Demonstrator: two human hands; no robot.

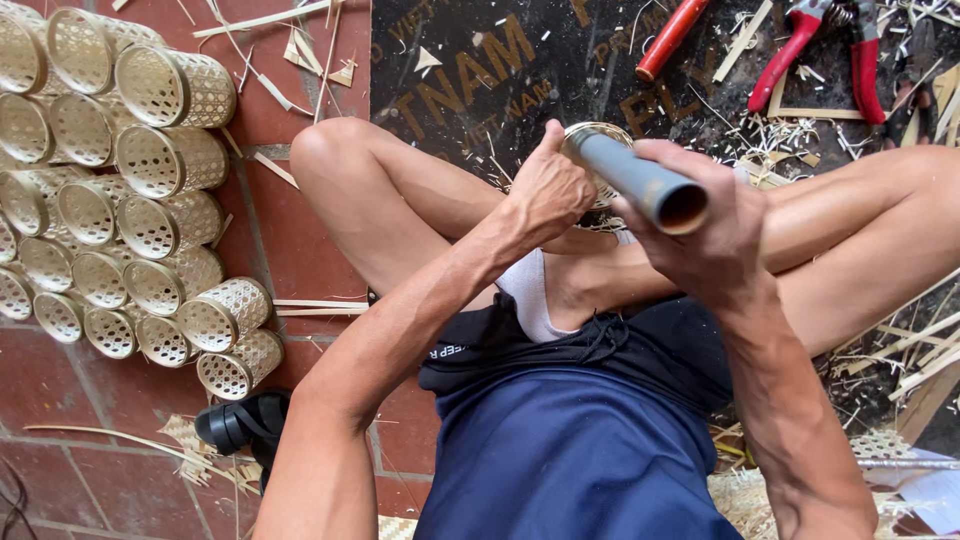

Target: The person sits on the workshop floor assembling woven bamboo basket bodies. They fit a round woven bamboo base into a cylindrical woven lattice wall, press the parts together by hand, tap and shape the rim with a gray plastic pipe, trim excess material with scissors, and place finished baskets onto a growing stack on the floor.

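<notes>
My right hand [705, 235] grips a grey plastic pipe [645, 182] whose open end points up at the camera. The pipe's far end carries a small woven bamboo ring or basket rim [590, 135], mostly hidden behind my hands. My left hand [548, 190] is closed on that woven piece, thumb up, pressing at its edge. Both hands meet above my crossed bare legs. I sit on the floor in dark shorts and a blue shirt.
A stack of several finished woven bamboo cylinders [150, 210] lies at left on red tiles. Red-handled pliers [825, 50] and a red-handled tool [670, 38] rest on a dark printed mat [480, 70] beyond my knees. Bamboo strips and shavings [900, 360] litter the right side. A black sandal [235, 420] lies near my left elbow.
</notes>
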